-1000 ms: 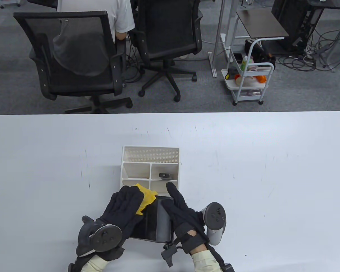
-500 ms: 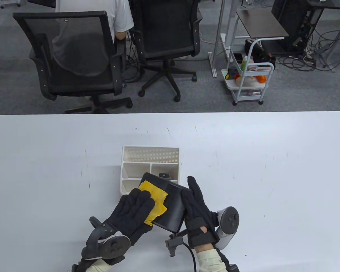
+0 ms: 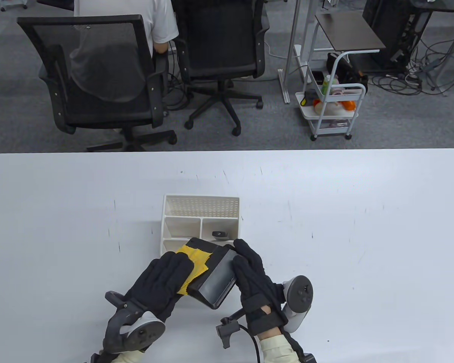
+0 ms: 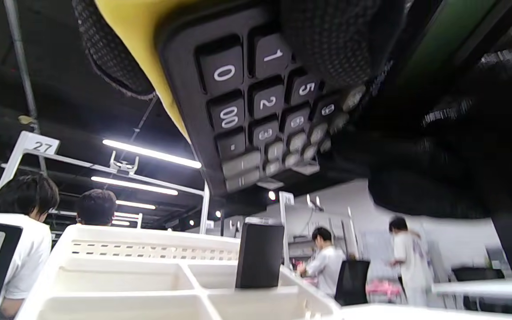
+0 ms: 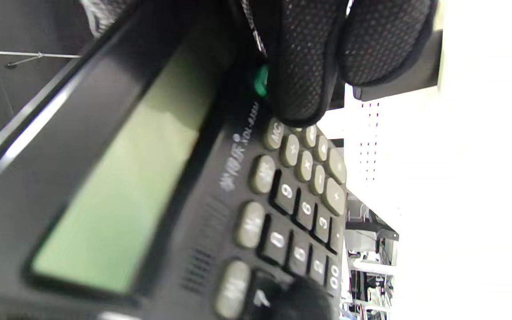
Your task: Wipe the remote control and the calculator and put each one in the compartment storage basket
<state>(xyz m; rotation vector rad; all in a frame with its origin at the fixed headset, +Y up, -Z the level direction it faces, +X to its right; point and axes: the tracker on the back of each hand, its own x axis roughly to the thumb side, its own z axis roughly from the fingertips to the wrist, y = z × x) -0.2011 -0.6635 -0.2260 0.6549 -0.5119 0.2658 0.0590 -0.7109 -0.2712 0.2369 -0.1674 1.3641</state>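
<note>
Both hands carry the calculator (image 3: 215,274) just above the near edge of the compartment storage basket (image 3: 200,223): right hand (image 3: 251,278) grips its display end, left hand (image 3: 162,281) presses a yellow cloth (image 3: 195,259) against its back. Wiping should cover the keys too (they face down), with the right grip kept firm.

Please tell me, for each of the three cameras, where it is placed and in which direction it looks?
Table view: above the table, looking down; shows left hand and right hand holding the calculator.
Left wrist view: below the calculator, looking up past the storage basket; glove fingers show.
Right wrist view: beside the calculator, facing its keys; fingers show.
Shared: all three show the calculator; table and left views share the yellow cloth.
</note>
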